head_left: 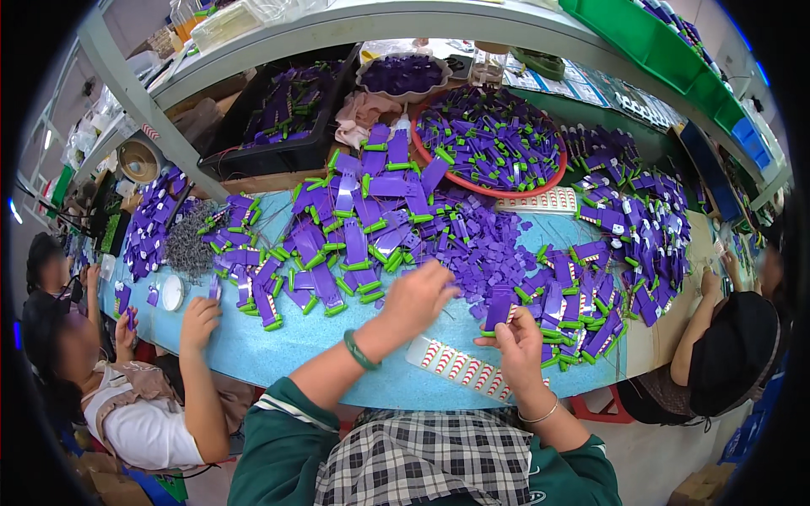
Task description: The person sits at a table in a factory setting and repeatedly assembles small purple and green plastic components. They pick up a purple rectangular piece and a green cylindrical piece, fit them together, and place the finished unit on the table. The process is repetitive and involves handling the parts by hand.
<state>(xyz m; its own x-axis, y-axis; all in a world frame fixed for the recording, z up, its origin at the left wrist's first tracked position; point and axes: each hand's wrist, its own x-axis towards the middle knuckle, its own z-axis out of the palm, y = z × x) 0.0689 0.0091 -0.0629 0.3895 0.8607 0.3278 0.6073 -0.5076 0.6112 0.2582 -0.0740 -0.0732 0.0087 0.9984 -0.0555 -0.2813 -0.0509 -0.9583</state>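
Observation:
My right hand (521,347) grips a flat purple plastic piece (499,305) with a green end, thumb in front of it. My left hand (416,297), below a green bangle, hovers beside a heap of small purple parts (489,244). Its fingers are curled together; whatever may be between them is too small to make out. Between my forearms lies a clear sheet of red-and-white stickers (460,368). Many purple pieces with green ends (356,240) are piled beyond my left hand. More such pieces (582,304) lie just right of my right hand.
An orange-rimmed basin (563,158) full of purple-green pieces stands at the back, beside a black crate (274,157) and a scalloped bowl (405,94). A shelf (337,29) overhangs the blue table. At left are tangled wires (190,244) and a co-worker's hand (200,323); another person sits right.

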